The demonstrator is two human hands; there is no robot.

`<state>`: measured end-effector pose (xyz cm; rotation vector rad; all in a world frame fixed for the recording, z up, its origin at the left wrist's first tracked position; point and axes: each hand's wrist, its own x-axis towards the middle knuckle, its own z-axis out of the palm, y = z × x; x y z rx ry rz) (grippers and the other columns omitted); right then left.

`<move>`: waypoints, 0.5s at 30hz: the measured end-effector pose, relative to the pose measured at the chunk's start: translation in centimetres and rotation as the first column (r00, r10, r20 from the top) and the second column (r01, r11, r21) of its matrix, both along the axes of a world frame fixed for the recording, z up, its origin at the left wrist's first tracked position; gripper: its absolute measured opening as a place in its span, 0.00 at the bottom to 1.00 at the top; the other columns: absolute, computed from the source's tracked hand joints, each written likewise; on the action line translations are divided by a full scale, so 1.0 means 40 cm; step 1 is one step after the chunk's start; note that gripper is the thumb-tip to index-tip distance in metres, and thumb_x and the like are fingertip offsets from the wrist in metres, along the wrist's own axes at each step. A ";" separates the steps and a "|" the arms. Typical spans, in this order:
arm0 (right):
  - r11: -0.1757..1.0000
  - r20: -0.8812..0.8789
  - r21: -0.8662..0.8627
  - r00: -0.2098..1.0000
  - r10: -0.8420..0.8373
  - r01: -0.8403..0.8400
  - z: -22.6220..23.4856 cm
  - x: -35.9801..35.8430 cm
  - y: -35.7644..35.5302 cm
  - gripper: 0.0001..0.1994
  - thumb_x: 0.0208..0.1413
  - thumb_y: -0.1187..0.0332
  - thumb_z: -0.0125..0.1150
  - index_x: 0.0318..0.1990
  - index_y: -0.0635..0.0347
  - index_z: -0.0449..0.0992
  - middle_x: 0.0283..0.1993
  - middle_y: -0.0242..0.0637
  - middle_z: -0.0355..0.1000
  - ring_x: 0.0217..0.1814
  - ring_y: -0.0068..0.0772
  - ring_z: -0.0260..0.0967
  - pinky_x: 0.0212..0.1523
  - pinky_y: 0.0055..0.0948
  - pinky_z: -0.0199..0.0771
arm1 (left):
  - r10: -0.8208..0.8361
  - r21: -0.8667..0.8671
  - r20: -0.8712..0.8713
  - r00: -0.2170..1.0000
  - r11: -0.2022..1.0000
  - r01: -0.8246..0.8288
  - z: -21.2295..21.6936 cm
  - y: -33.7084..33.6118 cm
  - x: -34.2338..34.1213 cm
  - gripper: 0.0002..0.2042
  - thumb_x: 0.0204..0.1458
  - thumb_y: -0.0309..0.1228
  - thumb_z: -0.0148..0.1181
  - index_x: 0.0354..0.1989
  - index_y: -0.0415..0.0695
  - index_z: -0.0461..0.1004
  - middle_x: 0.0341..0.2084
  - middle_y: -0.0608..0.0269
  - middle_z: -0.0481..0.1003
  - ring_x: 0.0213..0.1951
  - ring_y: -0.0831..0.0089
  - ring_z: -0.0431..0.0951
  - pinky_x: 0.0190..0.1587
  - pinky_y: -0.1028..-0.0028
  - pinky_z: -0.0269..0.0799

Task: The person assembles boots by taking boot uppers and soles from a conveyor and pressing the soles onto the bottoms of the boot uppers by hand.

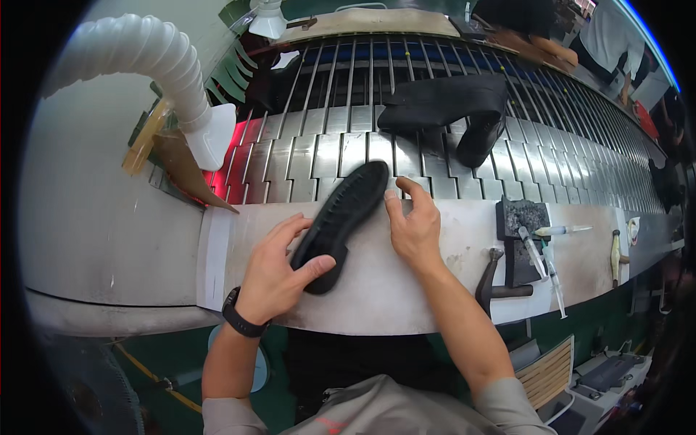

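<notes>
A black shoe sole (346,206) is in my left hand (279,272), gripped at its heel end with the thumb lying over the inner side. It is tilted, the toe pointing away and to the right, over the pale worktop (370,290). Just right of the toe is my right hand (415,228), its thumb and forefinger apart and the other fingers curled partly out of sight. Nothing shows in that hand. Beyond it a black boot (449,109) lies on the metal slat conveyor (319,156).
On the right of the worktop are a hammer (500,290), a dark rough block (523,217) and several syringes (551,279). A white ribbed hose (163,65) with a nozzle hangs at the left. Other people (609,40) stand at the far right.
</notes>
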<state>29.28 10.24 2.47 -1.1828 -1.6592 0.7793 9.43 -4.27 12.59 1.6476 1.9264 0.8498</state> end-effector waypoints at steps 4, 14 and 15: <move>0.991 0.087 0.035 0.988 0.128 -0.132 0.036 0.042 -0.081 0.24 0.59 0.62 0.68 0.58 0.70 0.75 0.63 0.60 0.72 0.68 0.61 0.67 0.68 0.49 0.65 | 0.104 0.134 0.034 0.994 0.985 -0.108 0.008 0.133 -0.057 0.32 0.54 0.45 0.73 0.60 0.32 0.74 0.55 0.40 0.77 0.55 0.50 0.79 0.57 0.55 0.74; 0.984 0.604 0.034 0.788 0.118 -0.174 0.053 0.221 -0.207 0.24 0.50 0.60 0.74 0.53 0.62 0.80 0.65 0.45 0.74 0.68 0.49 0.69 0.70 0.56 0.60 | 0.505 0.244 -0.536 0.676 0.860 -0.448 -0.200 0.979 -0.597 0.45 0.48 0.54 0.75 0.60 0.27 0.62 0.53 0.25 0.74 0.56 0.35 0.77 0.58 0.51 0.75; 0.986 0.605 0.031 0.789 0.110 -0.162 0.049 0.228 -0.202 0.24 0.50 0.60 0.74 0.53 0.61 0.80 0.65 0.45 0.74 0.69 0.48 0.69 0.70 0.55 0.61 | 0.507 0.198 -0.503 0.700 0.856 -0.478 -0.181 1.045 -0.602 0.46 0.48 0.54 0.75 0.61 0.27 0.62 0.53 0.23 0.74 0.57 0.35 0.77 0.60 0.52 0.75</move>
